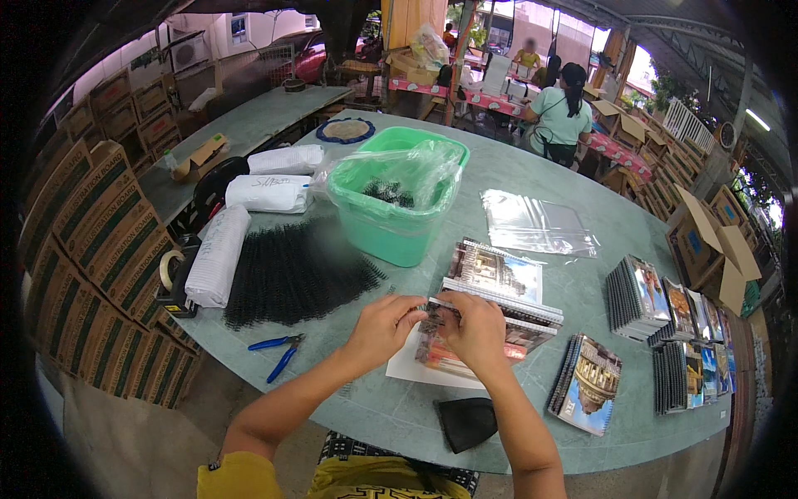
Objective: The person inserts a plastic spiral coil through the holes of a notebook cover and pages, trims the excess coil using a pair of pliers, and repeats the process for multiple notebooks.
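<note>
Both my hands are closed at the bound edge of a notebook (465, 358) with a picture cover, which lies tilted over a white sheet (403, 366). My left hand (384, 326) pinches the left end of that edge. My right hand (475, 328) grips the same edge just beside it, thumb and fingers pressed together. Whatever small part lies between the fingertips is hidden. Behind them rests a stack of spiral notebooks (495, 273). Black plastic binding coils (291, 270) are spread in a mass left of my hands, and blue-handled pliers (278, 352) lie in front of them.
A green bin (391, 229) lined with clear plastic holds black pieces. Clear plastic sleeves (536, 223), a finished notebook pile (586, 384) and more stacks (638, 298) sit rightward. White rolled packs (218, 256), a tape dispenser (179, 283) and a black pouch (467, 422) are nearby. A person (561, 116) sits beyond.
</note>
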Demonstrator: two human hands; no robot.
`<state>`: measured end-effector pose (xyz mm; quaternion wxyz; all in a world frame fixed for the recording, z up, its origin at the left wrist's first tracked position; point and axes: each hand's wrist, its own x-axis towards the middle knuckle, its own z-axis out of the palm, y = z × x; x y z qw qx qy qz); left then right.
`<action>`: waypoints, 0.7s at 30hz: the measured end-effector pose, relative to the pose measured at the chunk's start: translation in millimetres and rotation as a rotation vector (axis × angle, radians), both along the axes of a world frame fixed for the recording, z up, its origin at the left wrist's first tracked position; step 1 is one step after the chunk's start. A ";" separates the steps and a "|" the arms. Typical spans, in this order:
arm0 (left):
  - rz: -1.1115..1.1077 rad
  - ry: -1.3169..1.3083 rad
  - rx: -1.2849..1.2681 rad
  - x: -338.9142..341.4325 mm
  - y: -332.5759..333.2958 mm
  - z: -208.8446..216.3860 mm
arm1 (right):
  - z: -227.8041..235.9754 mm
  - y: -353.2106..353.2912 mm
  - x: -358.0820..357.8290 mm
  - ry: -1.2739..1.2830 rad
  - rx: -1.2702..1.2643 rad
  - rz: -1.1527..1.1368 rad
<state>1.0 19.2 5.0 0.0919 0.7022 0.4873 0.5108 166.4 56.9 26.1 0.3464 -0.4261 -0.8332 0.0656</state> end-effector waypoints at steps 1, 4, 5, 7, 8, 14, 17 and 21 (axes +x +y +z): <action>0.011 -0.013 -0.033 0.5 -2.4 0.7 | 1.1 -0.7 -1.0 0.000 -0.011 -0.005; 0.029 -0.125 -0.098 1.3 -1.2 -5.7 | 3.3 -2.2 -3.2 0.007 -0.004 0.011; 0.028 -0.147 -0.137 1.3 -2.5 -5.0 | 3.9 -2.9 -3.7 0.011 0.005 0.022; 0.023 -0.195 -0.215 2.0 -4.0 0.1 | 5.7 -4.5 -3.1 -0.014 -0.026 0.040; 0.063 -0.038 -0.043 1.9 -1.2 -1.7 | 5.9 -5.1 -3.0 -0.026 -0.041 0.049; -0.117 0.063 -0.396 -27.0 18.0 15.1 | -0.9 -3.0 1.4 -0.049 0.079 0.023; -0.223 0.142 -0.417 -45.1 23.1 19.6 | -2.5 -1.3 -5.6 -0.128 0.061 -0.002; -0.226 0.123 -0.579 -40.9 24.5 31.1 | -2.7 -0.2 -13.1 0.089 0.082 -0.016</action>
